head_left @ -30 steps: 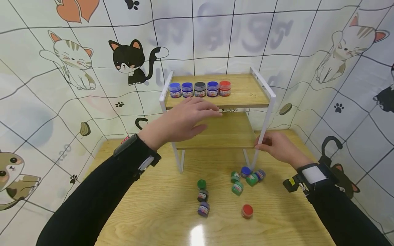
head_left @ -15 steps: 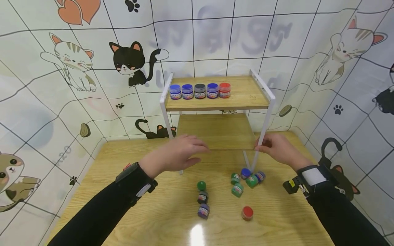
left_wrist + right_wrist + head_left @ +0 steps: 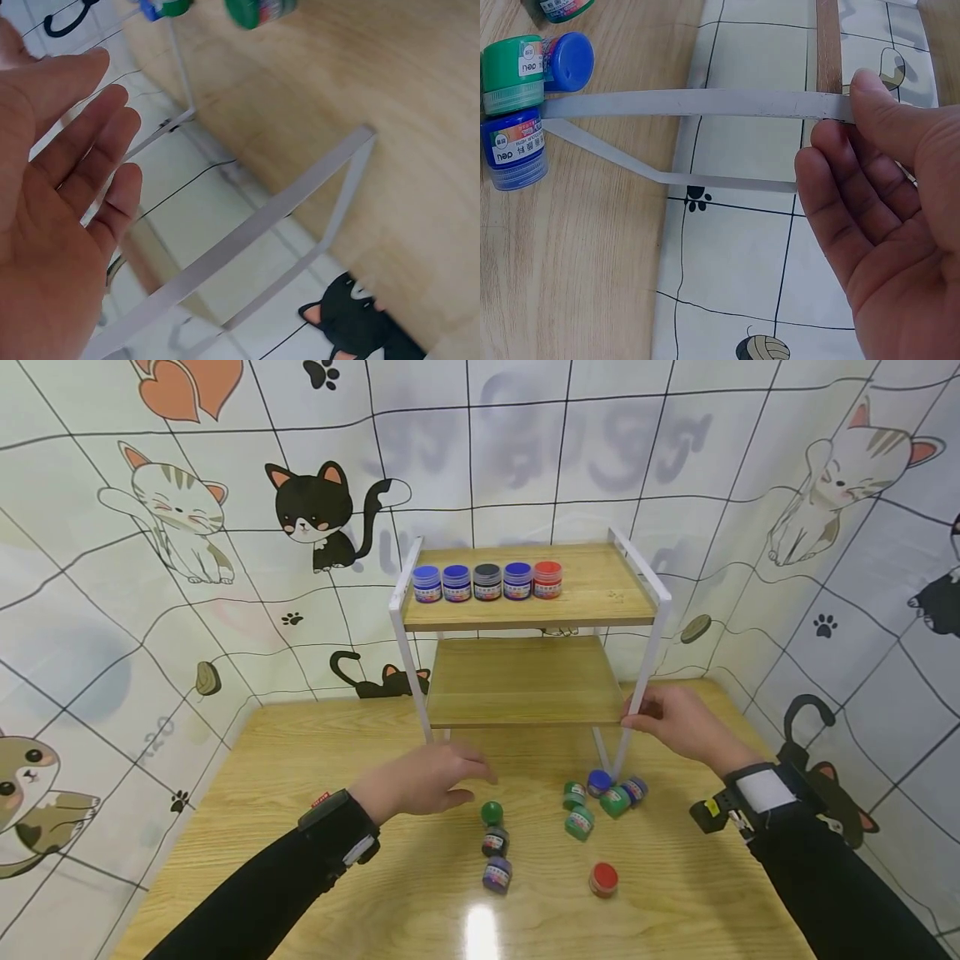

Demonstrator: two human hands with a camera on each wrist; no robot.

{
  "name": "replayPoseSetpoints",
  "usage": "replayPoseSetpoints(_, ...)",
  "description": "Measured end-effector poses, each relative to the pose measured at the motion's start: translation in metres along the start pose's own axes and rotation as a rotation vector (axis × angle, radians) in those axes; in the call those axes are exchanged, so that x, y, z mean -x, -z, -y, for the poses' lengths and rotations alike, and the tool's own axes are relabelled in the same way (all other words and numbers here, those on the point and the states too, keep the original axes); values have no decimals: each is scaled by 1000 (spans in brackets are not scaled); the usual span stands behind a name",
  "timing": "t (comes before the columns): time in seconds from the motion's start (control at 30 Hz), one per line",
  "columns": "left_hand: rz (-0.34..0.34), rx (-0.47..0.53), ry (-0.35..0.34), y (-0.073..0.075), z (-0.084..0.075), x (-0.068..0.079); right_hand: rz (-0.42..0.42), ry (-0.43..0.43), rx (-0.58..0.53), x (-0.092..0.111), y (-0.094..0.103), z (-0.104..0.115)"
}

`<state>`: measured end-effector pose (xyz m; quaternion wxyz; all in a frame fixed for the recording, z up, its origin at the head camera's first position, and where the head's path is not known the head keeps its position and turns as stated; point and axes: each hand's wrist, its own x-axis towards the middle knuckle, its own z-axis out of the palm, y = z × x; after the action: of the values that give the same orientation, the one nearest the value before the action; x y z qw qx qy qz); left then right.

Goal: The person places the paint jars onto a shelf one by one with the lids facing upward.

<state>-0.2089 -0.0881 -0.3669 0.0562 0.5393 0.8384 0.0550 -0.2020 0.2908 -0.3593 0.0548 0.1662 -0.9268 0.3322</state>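
My left hand [image 3: 423,779] hovers over the table with its fingers loosely bent and nothing in them. Just right of its fingertips is a green paint jar [image 3: 492,813], followed toward me by a black paint jar [image 3: 494,841] and a purple paint jar [image 3: 497,875]. With thumb and fingers, my right hand [image 3: 678,724] pinches the white right front leg [image 3: 705,103] of a two-tier shelf rack [image 3: 525,681]. On its top board stand several paint jars in a row: blue, black and a red one [image 3: 547,580] at the right end.
Around the foot of the right leg lie several green and blue jars, including a blue-lidded jar [image 3: 599,782] and a green jar [image 3: 580,822]. A red jar [image 3: 603,879] sits nearer me on the wooden table [image 3: 360,893]. A cat-print sheet [image 3: 517,452] covers the walls behind.
My left hand has come down from in front of the top board to near the green jar on the table. My right hand has stayed on the rack's leg.
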Motion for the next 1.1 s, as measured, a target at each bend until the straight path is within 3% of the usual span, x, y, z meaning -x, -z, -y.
replayPoseSetpoints(0.23, 11, 18, 10, -26, 4, -1, -11, 7, 4, -1, 0, 1)
replayPoseSetpoints(0.5, 39, 34, 9, -42, 4, 0, 4, -6, -2, 0, 0, 3)
replayPoseSetpoints(1.1, -34, 47, 24, -74, 16, -6, -10, 0, 16, 0, -1, 2)
